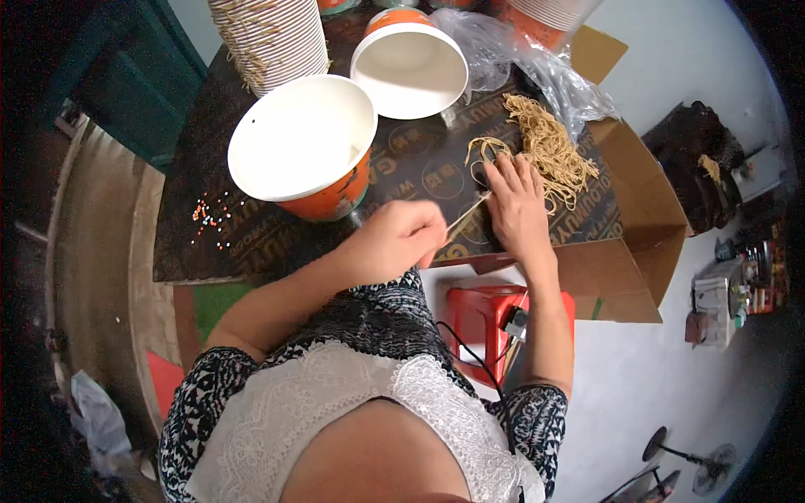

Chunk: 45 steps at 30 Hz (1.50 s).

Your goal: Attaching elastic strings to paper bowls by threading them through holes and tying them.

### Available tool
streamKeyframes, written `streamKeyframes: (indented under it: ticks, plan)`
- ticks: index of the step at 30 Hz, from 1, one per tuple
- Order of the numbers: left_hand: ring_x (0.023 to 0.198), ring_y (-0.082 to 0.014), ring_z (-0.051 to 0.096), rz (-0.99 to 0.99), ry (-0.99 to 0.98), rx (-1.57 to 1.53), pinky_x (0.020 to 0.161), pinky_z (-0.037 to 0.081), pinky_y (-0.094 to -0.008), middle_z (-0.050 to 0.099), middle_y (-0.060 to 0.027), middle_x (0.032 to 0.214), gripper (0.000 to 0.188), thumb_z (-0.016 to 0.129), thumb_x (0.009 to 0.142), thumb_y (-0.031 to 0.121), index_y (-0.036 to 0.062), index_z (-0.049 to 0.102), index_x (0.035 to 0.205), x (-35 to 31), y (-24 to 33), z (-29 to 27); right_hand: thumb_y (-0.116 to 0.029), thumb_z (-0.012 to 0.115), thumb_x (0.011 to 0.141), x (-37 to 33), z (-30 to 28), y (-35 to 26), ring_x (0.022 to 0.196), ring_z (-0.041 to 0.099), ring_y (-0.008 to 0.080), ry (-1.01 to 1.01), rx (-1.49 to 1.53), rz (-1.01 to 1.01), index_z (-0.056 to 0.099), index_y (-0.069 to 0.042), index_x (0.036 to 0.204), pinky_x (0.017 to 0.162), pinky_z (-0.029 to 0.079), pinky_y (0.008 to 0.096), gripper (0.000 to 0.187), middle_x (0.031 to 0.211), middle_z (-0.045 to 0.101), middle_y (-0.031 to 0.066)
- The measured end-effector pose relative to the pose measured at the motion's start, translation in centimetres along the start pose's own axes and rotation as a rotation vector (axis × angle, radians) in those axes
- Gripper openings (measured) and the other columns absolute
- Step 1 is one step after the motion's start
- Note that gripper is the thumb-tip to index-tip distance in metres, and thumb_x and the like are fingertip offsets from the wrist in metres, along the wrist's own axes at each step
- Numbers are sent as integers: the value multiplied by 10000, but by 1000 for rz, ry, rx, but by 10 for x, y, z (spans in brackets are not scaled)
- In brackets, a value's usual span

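Observation:
My left hand [392, 241] is closed in a pinch above the table's front edge. A thin tan string [470, 214] runs taut from it toward my right hand [516, 205]. The right hand lies palm down on the table, its fingers stretched out beside a heap of tan strings [553, 155]. Loose loops of the heap reach up to its fingertips. Left of the hands stands a large paper tub [306, 138], white inside and orange outside. Behind it another such tub [411, 71] lies tipped, its mouth facing me.
A tall stack of white-rimmed tubs [272, 42] with strings hanging on it stands at the back left. Small coloured beads [210, 220] lie scattered at the left. Clear plastic [537, 63] and an open cardboard box [637, 226] are at the right. A red stool [470, 318] stands below the table.

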<state>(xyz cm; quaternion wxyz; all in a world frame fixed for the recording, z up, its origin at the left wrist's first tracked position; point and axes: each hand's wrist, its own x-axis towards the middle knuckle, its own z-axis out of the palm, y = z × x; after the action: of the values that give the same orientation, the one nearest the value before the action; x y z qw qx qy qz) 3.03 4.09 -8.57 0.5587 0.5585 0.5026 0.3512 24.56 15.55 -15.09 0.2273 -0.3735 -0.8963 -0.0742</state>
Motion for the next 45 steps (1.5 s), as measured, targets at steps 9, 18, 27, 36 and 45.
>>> streamKeyframes:
  ticks: [9, 18, 27, 36, 45]
  plan:
    - [602, -242, 636, 830, -908, -86, 480, 498, -350, 642, -124, 758, 267, 524, 918, 151, 10, 605, 706, -106, 47, -126, -80, 599, 880, 7, 15, 60, 1267, 456, 414, -37, 110, 28, 536, 6, 1275, 1059, 387, 455, 410, 1353, 509, 221]
    - [696, -156, 583, 236, -151, 498, 602, 439, -292, 601, -79, 787, 104, 571, 918, 104, 10, 580, 873, -101, 38, -78, -56, 602, 865, 24, -55, -85, 1236, 531, 352, 104, 725, -39, 531, -3, 1307, 1077, 387, 424, 451, 1335, 552, 192]
    - [662, -69, 551, 162, -36, 441, 596, 431, -232, 616, 2, 728, 68, 624, 865, 78, 9, 622, 862, -88, 33, -81, -85, 551, 968, 10, -77, -128, 692, 472, 35, -250, 1464, 397, 627, -6, 863, 616, 385, 197, 152, 772, 569, -34]
    - [579, -62, 540, 111, 21, 238, 539, 412, -228, 597, 5, 629, 105, 608, 885, 83, 25, 615, 797, -90, 30, -81, -113, 535, 975, 17, -69, -140, 915, 569, 100, -225, 1437, 255, 605, 22, 1071, 820, 457, 255, 180, 1005, 627, 37]
    - [557, -118, 589, 431, 147, 748, 527, 458, -276, 625, -56, 637, 85, 635, 870, 88, 18, 623, 823, -78, 50, -75, -91, 570, 974, 21, -60, -154, 618, 400, -3, -237, 1686, 362, 600, -10, 962, 557, 319, 170, 88, 709, 493, -82]
